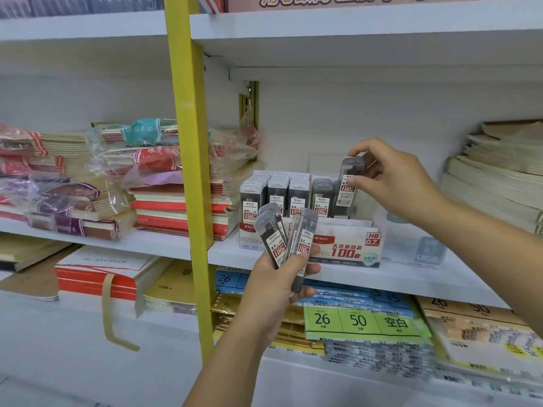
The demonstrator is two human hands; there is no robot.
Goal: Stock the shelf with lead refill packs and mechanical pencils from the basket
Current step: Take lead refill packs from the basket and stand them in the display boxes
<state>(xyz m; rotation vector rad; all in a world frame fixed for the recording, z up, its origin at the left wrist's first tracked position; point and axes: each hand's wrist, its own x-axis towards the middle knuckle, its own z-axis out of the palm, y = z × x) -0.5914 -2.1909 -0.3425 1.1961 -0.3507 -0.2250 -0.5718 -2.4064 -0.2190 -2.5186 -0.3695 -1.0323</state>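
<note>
My right hand [390, 177] pinches one grey lead refill pack [348, 183] upright, just above the right end of a white display box [349, 245] marked HB 0.7 on the middle shelf [411, 277]. Rows of identical packs [279, 198] stand in the box's left part. My left hand [279, 286] holds a fan of several more refill packs [285, 239] in front of the box, below it. No basket or mechanical pencils are in view.
A yellow upright post [191, 177] divides the shelving. Left of it lie wrapped notebook stacks [141, 177]; tan paper piles [499, 177] sit at far right. A clear plastic holder [423, 245] stands right of the box. Label sheets [361, 321] fill the shelf below.
</note>
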